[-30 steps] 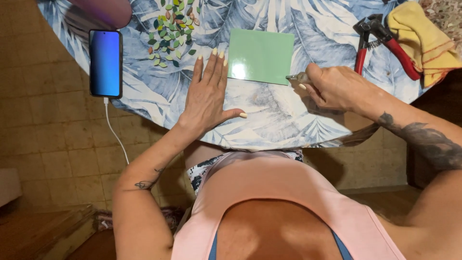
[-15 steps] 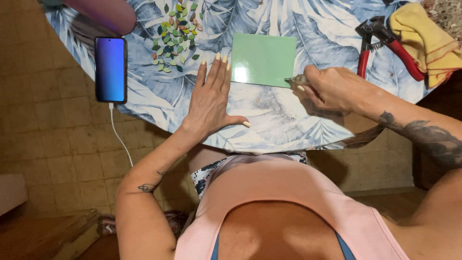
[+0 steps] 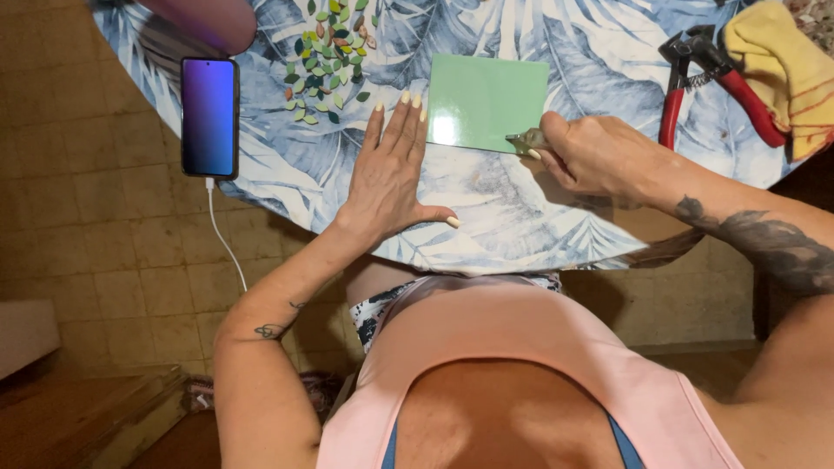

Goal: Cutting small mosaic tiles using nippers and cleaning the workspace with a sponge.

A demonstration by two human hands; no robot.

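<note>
A square pale green tile (image 3: 482,100) lies flat on a round table covered with a blue leaf-print cloth (image 3: 521,217). My left hand (image 3: 391,169) rests flat on the cloth, fingers spread, its fingertips at the tile's left edge. My right hand (image 3: 591,156) is closed around a small metal cutting tool (image 3: 524,137) whose tip touches the tile's near right edge.
Several small leaf-shaped tile pieces (image 3: 326,61) are scattered beyond my left hand. A phone (image 3: 209,115) with a lit screen lies at the table's left edge, its white cable hanging down. Red-handled nippers (image 3: 695,74) and a yellow cloth (image 3: 777,61) lie far right. Tiled floor below.
The view has shifted slightly; the hands and tile sit in nearly the same relation. My right hand stays with the tool at the tile's near right edge.
</note>
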